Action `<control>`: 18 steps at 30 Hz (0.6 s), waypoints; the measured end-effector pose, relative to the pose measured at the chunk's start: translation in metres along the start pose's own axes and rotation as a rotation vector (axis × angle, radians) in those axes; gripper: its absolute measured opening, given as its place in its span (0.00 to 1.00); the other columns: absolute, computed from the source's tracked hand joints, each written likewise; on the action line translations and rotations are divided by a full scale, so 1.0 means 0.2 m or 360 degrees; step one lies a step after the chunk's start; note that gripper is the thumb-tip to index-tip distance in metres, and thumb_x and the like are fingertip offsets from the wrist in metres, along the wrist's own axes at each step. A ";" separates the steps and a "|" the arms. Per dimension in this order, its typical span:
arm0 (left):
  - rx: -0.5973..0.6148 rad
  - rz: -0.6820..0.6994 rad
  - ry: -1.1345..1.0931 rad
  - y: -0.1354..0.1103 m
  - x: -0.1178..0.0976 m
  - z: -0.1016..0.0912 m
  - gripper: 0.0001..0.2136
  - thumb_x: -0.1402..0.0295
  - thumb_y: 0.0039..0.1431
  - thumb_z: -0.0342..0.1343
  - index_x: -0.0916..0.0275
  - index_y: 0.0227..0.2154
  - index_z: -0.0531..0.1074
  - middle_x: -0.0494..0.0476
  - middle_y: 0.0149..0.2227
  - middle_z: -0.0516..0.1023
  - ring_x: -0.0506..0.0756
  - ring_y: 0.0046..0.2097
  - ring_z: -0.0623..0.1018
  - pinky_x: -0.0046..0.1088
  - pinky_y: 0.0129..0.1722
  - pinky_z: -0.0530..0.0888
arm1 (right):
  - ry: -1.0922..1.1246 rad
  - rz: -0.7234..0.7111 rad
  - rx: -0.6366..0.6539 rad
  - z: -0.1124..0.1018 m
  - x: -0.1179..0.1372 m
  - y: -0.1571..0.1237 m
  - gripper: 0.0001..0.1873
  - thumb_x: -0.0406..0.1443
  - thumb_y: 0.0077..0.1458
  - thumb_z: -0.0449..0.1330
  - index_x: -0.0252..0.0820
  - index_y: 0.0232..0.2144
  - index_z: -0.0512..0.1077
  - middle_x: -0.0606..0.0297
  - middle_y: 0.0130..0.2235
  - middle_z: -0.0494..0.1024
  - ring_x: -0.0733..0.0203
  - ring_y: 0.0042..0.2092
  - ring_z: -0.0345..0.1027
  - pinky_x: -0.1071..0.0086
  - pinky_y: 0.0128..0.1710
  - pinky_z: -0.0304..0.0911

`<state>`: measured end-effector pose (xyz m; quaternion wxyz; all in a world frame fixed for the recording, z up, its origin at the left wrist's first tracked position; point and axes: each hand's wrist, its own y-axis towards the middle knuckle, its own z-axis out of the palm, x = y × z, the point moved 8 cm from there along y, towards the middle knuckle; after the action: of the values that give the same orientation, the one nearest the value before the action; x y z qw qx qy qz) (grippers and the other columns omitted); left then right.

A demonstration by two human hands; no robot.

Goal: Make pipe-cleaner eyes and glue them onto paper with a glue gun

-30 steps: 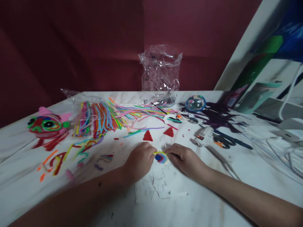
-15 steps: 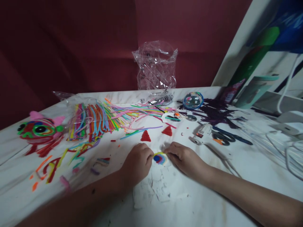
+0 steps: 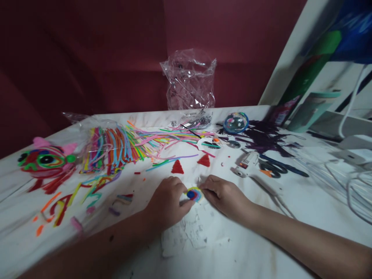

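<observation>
Between my hands is a small eye-shaped coil of pipe cleaners (image 3: pixel 192 194), with a dark blue centre, paler bands around it and a yellow strand along its top edge. My left hand (image 3: pixel 170 199) grips its left side, the thumb on the lower edge and the fingers at the upper left. At the upper right my right hand (image 3: pixel 222 193) is closed in a pinch on the yellow pipe cleaner; the fingers hide its end. Beneath lies a worn sheet of paper (image 3: pixel 180 240). Just beyond the hands are two red triangles (image 3: pixel 177 167) of pipe cleaner.
A finished fish-like face (image 3: pixel 46 161) stands at the left, near loose pipe cleaner pieces (image 3: pixel 59 215) and a bagged bundle (image 3: pixel 113 147). On the right lie a glue gun (image 3: pixel 247 164), scissors (image 3: pixel 273 168) and clear glue sticks (image 3: pixel 316 174). Behind is a clear dome (image 3: pixel 236 123).
My left thumb has come forward onto the lower left of the coil. My right hand keeps its pinch in nearly the same place. The view has shifted slightly.
</observation>
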<state>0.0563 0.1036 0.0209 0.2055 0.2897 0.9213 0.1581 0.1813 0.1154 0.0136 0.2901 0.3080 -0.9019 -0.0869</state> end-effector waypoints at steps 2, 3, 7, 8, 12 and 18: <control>0.0009 0.0008 0.0000 0.00 0.00 0.00 0.05 0.70 0.47 0.60 0.66 0.28 0.71 0.59 0.30 0.72 0.58 0.36 0.72 0.35 0.36 0.69 | -0.0013 0.0009 0.0016 0.00 0.00 0.00 0.12 0.28 0.56 0.53 0.41 0.32 0.76 0.62 0.30 0.74 0.61 0.32 0.71 0.71 0.31 0.64; 0.0011 0.0012 -0.0002 0.00 -0.01 0.00 0.05 0.71 0.48 0.60 0.66 0.28 0.72 0.59 0.30 0.72 0.58 0.36 0.72 0.35 0.36 0.69 | -0.0018 0.0012 0.0020 0.00 0.00 0.00 0.12 0.27 0.56 0.53 0.41 0.33 0.76 0.62 0.31 0.74 0.61 0.32 0.71 0.71 0.31 0.64; 0.0012 0.0027 0.0013 0.00 -0.01 -0.01 0.04 0.71 0.49 0.60 0.66 0.28 0.72 0.59 0.30 0.73 0.58 0.35 0.72 0.36 0.36 0.69 | -0.0024 -0.0021 0.0021 0.01 0.02 0.00 0.13 0.28 0.55 0.51 0.40 0.34 0.76 0.61 0.31 0.74 0.60 0.31 0.71 0.70 0.30 0.65; 0.0011 0.0024 0.0025 0.00 -0.02 -0.01 0.04 0.71 0.49 0.60 0.66 0.27 0.73 0.59 0.29 0.73 0.58 0.35 0.72 0.36 0.36 0.69 | -0.0031 -0.0046 0.0017 0.01 0.02 -0.01 0.13 0.29 0.56 0.51 0.40 0.34 0.76 0.61 0.30 0.74 0.60 0.31 0.71 0.69 0.30 0.66; 0.0035 0.0030 0.0098 -0.02 -0.03 0.01 0.08 0.66 0.48 0.62 0.66 0.27 0.74 0.60 0.29 0.74 0.58 0.36 0.73 0.35 0.37 0.69 | -0.0055 -0.0130 -0.0023 0.03 0.01 -0.03 0.14 0.32 0.58 0.48 0.42 0.32 0.74 0.60 0.30 0.75 0.57 0.32 0.73 0.67 0.30 0.68; 0.0095 0.0051 0.0255 -0.03 -0.01 0.05 0.15 0.56 0.49 0.60 0.66 0.27 0.75 0.59 0.28 0.74 0.57 0.35 0.73 0.35 0.36 0.68 | -0.0001 -0.0344 -0.0204 0.02 -0.01 -0.04 0.09 0.36 0.55 0.54 0.49 0.32 0.74 0.64 0.29 0.78 0.58 0.28 0.75 0.69 0.23 0.71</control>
<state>0.0605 0.0987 0.0101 0.1199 0.2969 0.9343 0.1565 0.1844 0.1112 0.0067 0.2979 0.3844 -0.8560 -0.1752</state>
